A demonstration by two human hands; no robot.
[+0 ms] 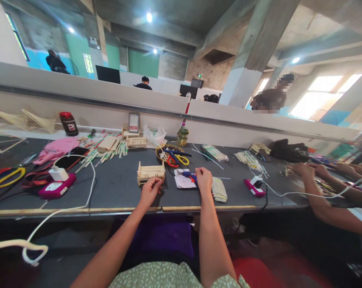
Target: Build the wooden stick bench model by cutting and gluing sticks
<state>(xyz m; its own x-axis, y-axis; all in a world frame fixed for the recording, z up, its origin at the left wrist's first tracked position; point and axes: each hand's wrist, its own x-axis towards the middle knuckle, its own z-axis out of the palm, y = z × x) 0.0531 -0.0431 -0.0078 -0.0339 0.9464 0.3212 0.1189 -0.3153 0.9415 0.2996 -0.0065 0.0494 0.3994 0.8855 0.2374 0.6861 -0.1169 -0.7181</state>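
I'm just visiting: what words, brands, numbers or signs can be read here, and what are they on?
No text reads with certainty.
Dark jar with a red lid: label too blurred.
Upright phone-like rectangle: too blurred.
White paper by the blue glue gun: marks too small.
Clear plastic packet of pale sticks: green print too small.
Small green glowing sign in the background: too small.

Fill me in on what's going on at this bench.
A person sits at a dark table with a small model built of thin wooden sticks. Their left hand is at its near right corner, fingers drawn together; whether they pinch anything is too small to tell. The right hand grips what looks like a blue glue gun, above some white paper. A folded cloth lies to its right. Farther right, a co-worker's hand shows, blurred.
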